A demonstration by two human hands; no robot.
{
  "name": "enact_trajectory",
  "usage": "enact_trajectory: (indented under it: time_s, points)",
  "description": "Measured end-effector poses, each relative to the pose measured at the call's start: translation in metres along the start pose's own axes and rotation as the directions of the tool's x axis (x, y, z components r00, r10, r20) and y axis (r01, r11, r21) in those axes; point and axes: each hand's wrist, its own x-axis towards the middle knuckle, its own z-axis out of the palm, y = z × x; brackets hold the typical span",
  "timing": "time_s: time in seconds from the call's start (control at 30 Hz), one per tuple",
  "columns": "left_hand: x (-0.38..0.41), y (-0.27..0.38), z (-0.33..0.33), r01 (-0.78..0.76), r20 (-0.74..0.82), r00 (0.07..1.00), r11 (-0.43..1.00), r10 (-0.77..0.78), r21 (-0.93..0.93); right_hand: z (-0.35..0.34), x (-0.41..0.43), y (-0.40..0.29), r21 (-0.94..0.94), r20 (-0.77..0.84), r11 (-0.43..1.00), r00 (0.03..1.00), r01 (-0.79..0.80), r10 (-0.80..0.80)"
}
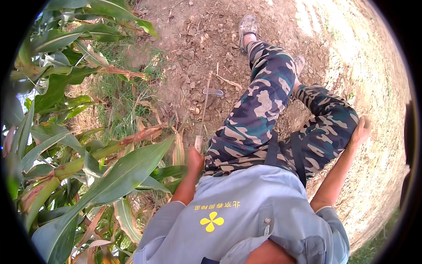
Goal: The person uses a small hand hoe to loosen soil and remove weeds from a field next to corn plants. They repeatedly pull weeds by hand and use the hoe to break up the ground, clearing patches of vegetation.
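My left hand [195, 159] grips the pale end of the handle [198, 143] of a long, thin hand tool, beside my left hip. The thin shaft [206, 105] stretches away over the soil. Across it, near the far end, lies a small curved metal blade [216, 92]; whether this is a hoe or a sickle I cannot tell. My right hand [361, 132] rests against my bent right knee [351, 115] and holds nothing; some of its fingers are hidden. The left leg [263, 89], in camouflage trousers, is stretched out more than the right.
Maize plants [108, 178] with broad green leaves crowd the left side, some close to my left arm. Grass and weeds [115, 89] grow at their base. Dry, cloddy soil [188, 43] lies ahead, with a dry leaf [229, 82] near the blade. Sunlit ground [372, 72] spreads to the right.
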Motion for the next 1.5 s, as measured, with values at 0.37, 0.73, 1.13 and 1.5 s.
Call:
enact_trajectory:
  time_s: [0.37, 0.73, 1.13, 1.5]
  points:
    - [0.036, -0.005, 0.013, -0.010, -0.310, 0.950, 0.995, -0.022, -0.101, 0.005, 0.000, 0.002, 0.026, -0.024, 1.000, 1.000, 0.000, 0.000]
    - [0.143, 0.149, -0.092, -0.196, -0.558, 0.829, 0.912, -0.043, -0.361, -0.005, 0.000, -0.003, -0.006, 0.014, 0.998, 0.998, -0.056, 0.056]
    - [0.238, 0.160, -0.077, -0.116, -0.390, 0.919, 0.908, -0.055, -0.403, -0.006, 0.008, -0.022, 0.017, 0.098, 0.995, 0.991, -0.097, 0.095]
    - [0.290, 0.196, -0.123, -0.043, -0.141, 0.990, 0.914, -0.016, -0.403, -0.007, 0.013, -0.028, 0.019, 0.122, 0.991, 0.984, -0.130, 0.127]
